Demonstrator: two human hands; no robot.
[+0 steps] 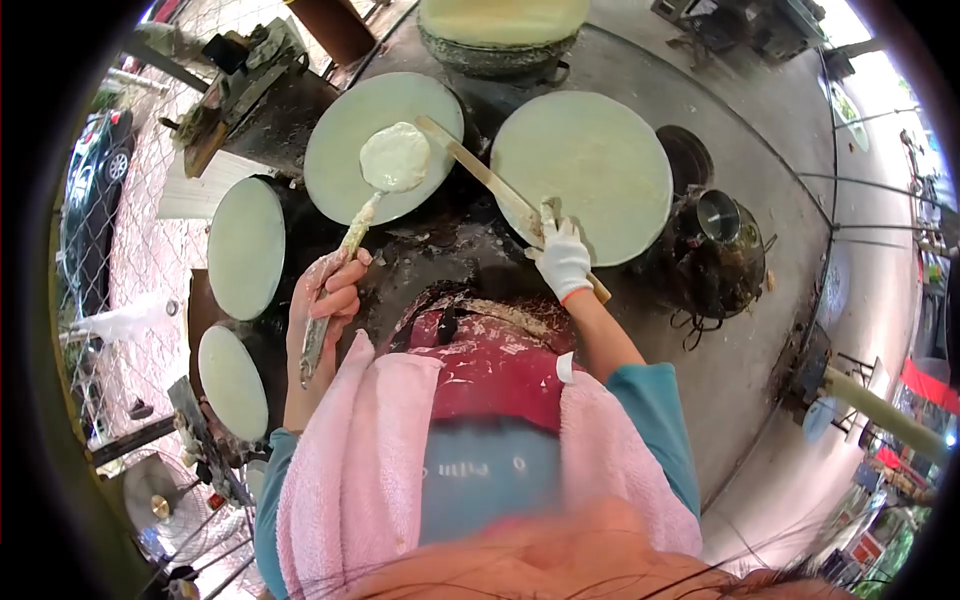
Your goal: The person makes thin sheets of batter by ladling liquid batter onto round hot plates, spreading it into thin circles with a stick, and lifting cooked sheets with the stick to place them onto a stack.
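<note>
My bare left hand (pixel 335 295) is wrapped round the batter-crusted handle of a ladle (pixel 356 228). The ladle's bowl, full of thick white batter (pixel 394 157), hovers over or rests on a pale round griddle top (pixel 335 130); I cannot tell which. In a white glove with an orange cuff, my right hand (pixel 565 258) grips a long flat wooden stick (pixel 485 178). The stick slants across the near left part of a second pale round top (pixel 600 150), its far tip by the first one's right edge. Whether the stick touches either surface is unclear.
Two smaller pale round tops (pixel 246 250) (pixel 232 382) stand at the left. A deep pan with pale contents (pixel 503 30) is at the back. To the right sits a dark pot (pixel 720 265) with a metal cup (pixel 718 215). A fan (pixel 158 505) stands at lower left.
</note>
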